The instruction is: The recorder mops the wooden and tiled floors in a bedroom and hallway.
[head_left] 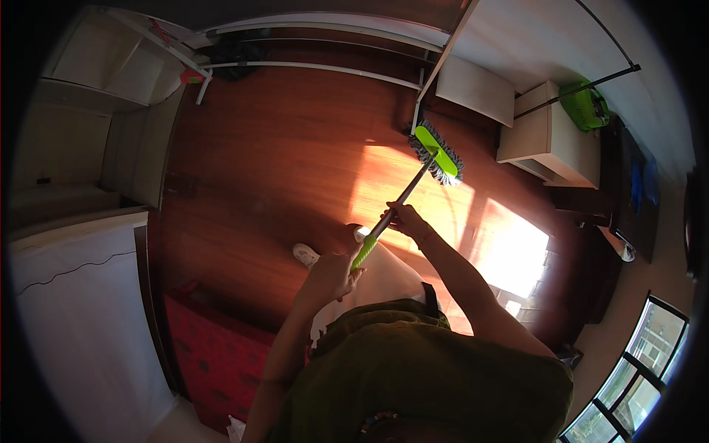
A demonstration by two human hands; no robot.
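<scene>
I hold a mop (391, 213) with a dark pole, a green grip and a green head fringed with grey strands. My left hand (336, 275) is closed around the green grip at the near end. Farther up the pole, my right hand (405, 221) wraps round the dark shaft. The mop head (437, 153) rests on the reddish wooden floor (273, 155), beside the foot of a white rack post. Part of the green grip is hidden by my left hand.
A white metal rack (317, 68) spans the far side. Pale cabinets stand at left (140, 148) and a white cabinet (557, 140) at right, near a green basket (585, 107). A red patterned cloth (214, 354) lies at near left. Sunlight falls on the floor.
</scene>
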